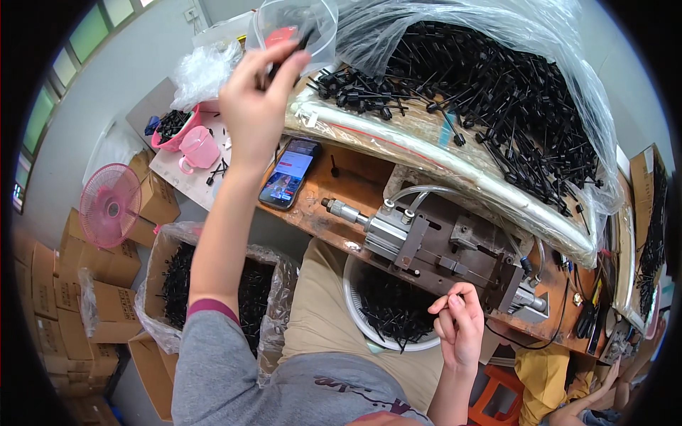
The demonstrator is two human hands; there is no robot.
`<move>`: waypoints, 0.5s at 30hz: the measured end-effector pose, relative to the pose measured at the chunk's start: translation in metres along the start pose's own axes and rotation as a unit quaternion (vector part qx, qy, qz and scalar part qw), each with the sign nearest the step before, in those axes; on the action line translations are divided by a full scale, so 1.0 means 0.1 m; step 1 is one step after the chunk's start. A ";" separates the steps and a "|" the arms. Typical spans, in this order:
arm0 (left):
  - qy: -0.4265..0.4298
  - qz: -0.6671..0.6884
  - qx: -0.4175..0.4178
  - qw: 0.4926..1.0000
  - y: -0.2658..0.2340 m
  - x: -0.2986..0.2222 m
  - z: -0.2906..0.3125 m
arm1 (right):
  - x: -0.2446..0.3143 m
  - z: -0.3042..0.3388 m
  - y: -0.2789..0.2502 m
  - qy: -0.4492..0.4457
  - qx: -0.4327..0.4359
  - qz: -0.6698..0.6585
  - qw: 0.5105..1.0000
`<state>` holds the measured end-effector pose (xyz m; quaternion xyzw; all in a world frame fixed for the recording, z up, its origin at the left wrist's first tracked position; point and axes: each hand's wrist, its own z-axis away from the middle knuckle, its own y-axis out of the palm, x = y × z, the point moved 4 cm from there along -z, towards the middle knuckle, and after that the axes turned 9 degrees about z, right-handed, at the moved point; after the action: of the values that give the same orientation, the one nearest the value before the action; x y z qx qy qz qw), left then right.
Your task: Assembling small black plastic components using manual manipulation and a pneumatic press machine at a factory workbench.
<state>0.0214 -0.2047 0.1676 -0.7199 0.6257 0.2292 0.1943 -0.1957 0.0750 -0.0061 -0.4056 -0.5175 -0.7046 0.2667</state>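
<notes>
My left hand [252, 106] is raised at the far left of the bench, its fingers closed on a slim black part [304, 41], which is blurred. It hangs in front of a clear plastic tub [328, 32] with something red inside. My right hand [458, 326] is over my lap, near the front of the bench fixture, thumb and fingers pinched together. Whatever they may hold is too small to make out. Metal cylinders [387, 234] and clear air hoses belong to the fixture [444, 245]. A white bucket [352, 302] full of black stemmed parts sits below it.
Black stemmed parts [490, 78] are heaped on a plastic-wrapped raised board [440, 167]. A phone [290, 174] lies left of the fixture. Nearby are a pink mug [199, 148], a pink fan [111, 206], a lined box of parts [266, 298], cartons [106, 305] and another person's arm [593, 397].
</notes>
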 end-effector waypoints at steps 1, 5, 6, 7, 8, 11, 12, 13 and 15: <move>0.059 -0.038 0.001 0.998 0.06 0.07 -0.17 | 0.00 0.02 -0.01 -0.001 -0.005 0.006 1.000; 0.200 -0.177 0.010 0.964 0.19 0.65 -0.83 | -0.03 0.06 0.00 -0.005 -0.007 0.030 0.999; 0.175 -0.212 0.026 0.961 0.20 0.78 -0.93 | -0.03 0.07 -0.01 -0.007 -0.010 0.040 0.999; 0.149 -0.246 0.041 0.957 0.21 0.88 -1.02 | -0.03 0.08 -0.02 -0.009 -0.012 0.041 0.999; 0.124 -0.280 0.056 0.950 0.20 0.97 -1.07 | -0.03 0.09 -0.03 -0.011 -0.016 0.044 0.999; 0.115 -0.342 0.084 0.929 0.24 1.00 -1.13 | -0.02 0.11 -0.04 -0.019 -0.028 0.055 0.998; 0.124 -0.373 0.091 0.915 0.26 0.97 -1.13 | 0.00 0.11 -0.06 -0.023 -0.030 0.064 0.997; 0.120 -0.339 0.092 0.928 0.25 0.94 -1.13 | 0.01 0.12 -0.06 -0.026 -0.031 0.072 0.997; 0.111 -0.271 0.095 0.951 0.24 0.81 -1.11 | 0.02 0.11 -0.05 -0.029 -0.038 0.070 0.996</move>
<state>0.0166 -0.3366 0.2120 -0.8613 0.4437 0.0258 0.2460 -0.1973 0.0875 -0.0051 -0.4713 -0.4681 -0.6910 0.2849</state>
